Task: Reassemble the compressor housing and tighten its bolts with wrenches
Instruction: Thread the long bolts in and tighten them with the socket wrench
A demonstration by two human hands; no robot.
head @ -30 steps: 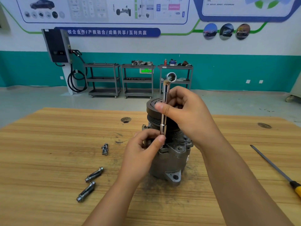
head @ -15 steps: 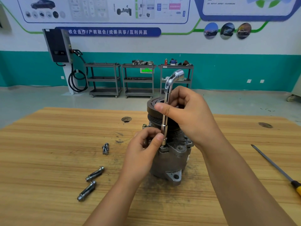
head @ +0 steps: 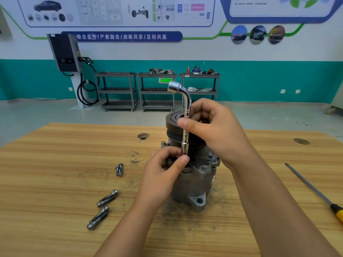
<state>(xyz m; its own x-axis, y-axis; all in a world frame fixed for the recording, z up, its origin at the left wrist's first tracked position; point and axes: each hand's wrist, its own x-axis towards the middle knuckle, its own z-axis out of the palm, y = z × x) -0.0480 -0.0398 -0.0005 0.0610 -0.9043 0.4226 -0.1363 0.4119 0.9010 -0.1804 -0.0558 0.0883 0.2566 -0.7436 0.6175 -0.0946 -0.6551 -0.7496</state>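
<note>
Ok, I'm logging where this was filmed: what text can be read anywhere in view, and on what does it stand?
"校企合作/产教融合/成果共享/互利共赢": on the blue banner.
Too small and blurred to read: the posters above it.
Blurred, unreadable: the small green sign.
No readable marks: the wrench and the compressor.

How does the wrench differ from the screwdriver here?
The wrench stands upright on the compressor, held by the left hand and right hand; the screwdriver lies flat on the table, untouched. The wrench is bright metal, bent at the top; the screwdriver is straight with a yellow handle. Both are long and slender.
</note>
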